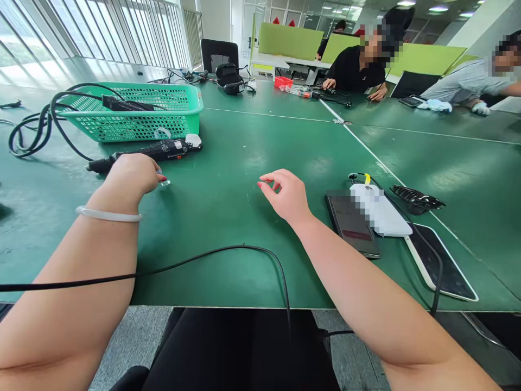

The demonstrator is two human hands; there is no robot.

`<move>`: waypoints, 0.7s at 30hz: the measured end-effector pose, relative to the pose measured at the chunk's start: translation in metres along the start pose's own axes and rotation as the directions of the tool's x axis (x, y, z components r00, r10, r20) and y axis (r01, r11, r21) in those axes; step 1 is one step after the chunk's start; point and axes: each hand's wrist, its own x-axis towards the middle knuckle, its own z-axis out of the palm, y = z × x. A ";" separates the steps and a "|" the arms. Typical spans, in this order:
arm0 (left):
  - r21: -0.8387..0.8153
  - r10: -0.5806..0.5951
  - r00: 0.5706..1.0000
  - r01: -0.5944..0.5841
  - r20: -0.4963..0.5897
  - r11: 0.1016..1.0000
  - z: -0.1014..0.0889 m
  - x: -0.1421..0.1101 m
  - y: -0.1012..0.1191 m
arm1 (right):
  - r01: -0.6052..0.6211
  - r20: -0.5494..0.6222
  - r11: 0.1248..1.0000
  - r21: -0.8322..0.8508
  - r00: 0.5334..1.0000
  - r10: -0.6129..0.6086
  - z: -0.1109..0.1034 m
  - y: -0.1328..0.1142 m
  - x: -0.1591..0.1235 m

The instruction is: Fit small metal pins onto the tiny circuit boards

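Observation:
My left hand (134, 175) is closed, with its back toward me, beside a black electric screwdriver (157, 151) lying on the table. A small clear piece (165, 183), plastic-looking, pokes out at its fingertips; most of it is hidden by the hand. My right hand (288, 196) hovers over the middle of the green table (228, 217). Its thumb and index finger curve toward each other with a narrow gap, and I see nothing held there. A white bangle (109, 215) circles my left wrist.
Behind the screwdriver stands a green plastic basket (142, 129) holding another black tool with a coiled cable. To the right lie a dark phone (353, 228), a white device (378, 212), a white-edged tablet (443, 266) and a black hair clip (417, 199). A black cable (203, 254) crosses in front. Co-workers sit opposite.

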 end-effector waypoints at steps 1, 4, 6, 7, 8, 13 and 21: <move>0.099 -0.062 0.998 0.060 0.019 0.993 -0.001 0.001 -0.002 | -0.007 0.000 1.000 0.005 1.000 0.007 0.000 0.000 0.000; 0.315 -0.180 0.982 0.157 0.047 0.936 -0.002 0.000 -0.001 | -0.013 0.004 1.000 0.010 1.000 0.013 0.000 0.000 0.000; 0.340 -0.166 0.984 0.135 0.063 0.931 -0.003 -0.002 0.002 | -0.012 0.008 1.000 0.011 1.000 0.012 0.000 0.000 0.000; 0.346 -0.158 0.984 0.120 0.084 0.931 -0.004 -0.002 0.003 | -0.013 0.008 1.000 0.012 1.000 0.013 0.001 -0.001 0.000; 0.351 -0.149 0.983 0.102 0.110 0.931 -0.005 -0.003 0.005 | -0.016 0.009 1.000 0.014 1.000 0.016 0.001 -0.001 0.000; 0.285 -0.142 0.967 0.078 0.213 0.955 -0.008 -0.004 0.006 | -0.047 0.018 0.999 0.013 0.999 0.046 -0.001 -0.002 0.000; 0.022 -0.077 0.989 0.075 0.130 0.997 -0.006 -0.012 -0.014 | -0.053 0.026 0.998 0.023 0.998 0.052 -0.004 -0.001 0.000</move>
